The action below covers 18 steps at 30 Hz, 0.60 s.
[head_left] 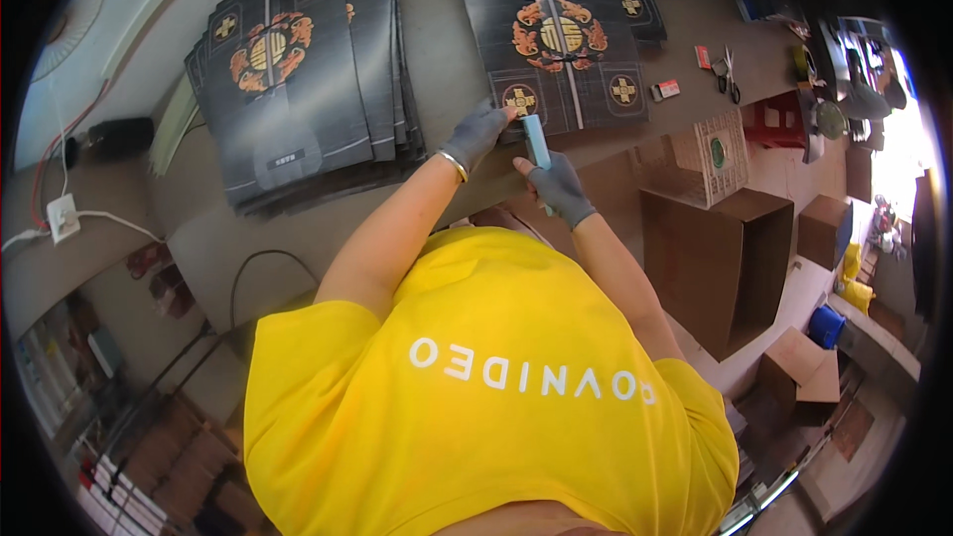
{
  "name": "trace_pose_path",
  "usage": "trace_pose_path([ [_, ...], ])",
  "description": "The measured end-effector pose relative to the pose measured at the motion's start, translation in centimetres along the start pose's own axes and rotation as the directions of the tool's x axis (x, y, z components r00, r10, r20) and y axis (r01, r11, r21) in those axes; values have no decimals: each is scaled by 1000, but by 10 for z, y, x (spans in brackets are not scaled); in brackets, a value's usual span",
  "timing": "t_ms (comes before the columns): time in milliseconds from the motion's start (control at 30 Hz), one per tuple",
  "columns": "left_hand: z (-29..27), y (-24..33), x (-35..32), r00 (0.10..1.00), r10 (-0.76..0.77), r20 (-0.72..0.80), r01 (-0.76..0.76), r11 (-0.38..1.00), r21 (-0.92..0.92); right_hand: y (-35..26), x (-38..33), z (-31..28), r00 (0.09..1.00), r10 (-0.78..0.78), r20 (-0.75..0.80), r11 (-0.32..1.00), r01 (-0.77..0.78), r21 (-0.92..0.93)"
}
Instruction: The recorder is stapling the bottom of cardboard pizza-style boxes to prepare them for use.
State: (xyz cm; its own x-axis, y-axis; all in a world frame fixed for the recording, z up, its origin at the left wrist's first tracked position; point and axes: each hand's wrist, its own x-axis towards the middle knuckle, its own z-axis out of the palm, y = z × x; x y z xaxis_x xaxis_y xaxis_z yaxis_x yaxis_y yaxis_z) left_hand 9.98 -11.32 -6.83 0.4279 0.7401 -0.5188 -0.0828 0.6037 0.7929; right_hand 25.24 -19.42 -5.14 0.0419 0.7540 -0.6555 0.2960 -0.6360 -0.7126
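Note:
My right hand (563, 189), in a grey fingerless glove, is wrapped round a light blue stapler (536, 143). The stapler's far end meets the near edge of a black printed sheet (541, 15) with gold and orange emblems. Beside it, my left hand (476, 137), gloved alike and with a gold bangle at the wrist, pinches the same near edge by its left corner. What lies under its fingertips is hidden. Left of my left hand lies a fanned stack of matching black sheets (298, 109).
Right of the sheet on the grey table (437, 30) lie scissors (730, 77) and two small red-and-white boxes (665, 89), (703, 57). An open cardboard box (695, 248) stands below the table's right edge, a woven basket (723, 159) above it. A power socket (64, 218) with cables is at far left.

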Motion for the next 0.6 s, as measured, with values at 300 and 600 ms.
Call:
trace_pose_path([
  [300, -20, 10, -3, 995, -71, -70, 62, 989, -133, 31, 20, -28, 995, -18, -95, 967, 41, 252],
  [600, -41, 30, -5, 989, -143, -37, 139, 987, -76, 22, 16, -89, 969, 27, -247, 996, -4, 93],
])
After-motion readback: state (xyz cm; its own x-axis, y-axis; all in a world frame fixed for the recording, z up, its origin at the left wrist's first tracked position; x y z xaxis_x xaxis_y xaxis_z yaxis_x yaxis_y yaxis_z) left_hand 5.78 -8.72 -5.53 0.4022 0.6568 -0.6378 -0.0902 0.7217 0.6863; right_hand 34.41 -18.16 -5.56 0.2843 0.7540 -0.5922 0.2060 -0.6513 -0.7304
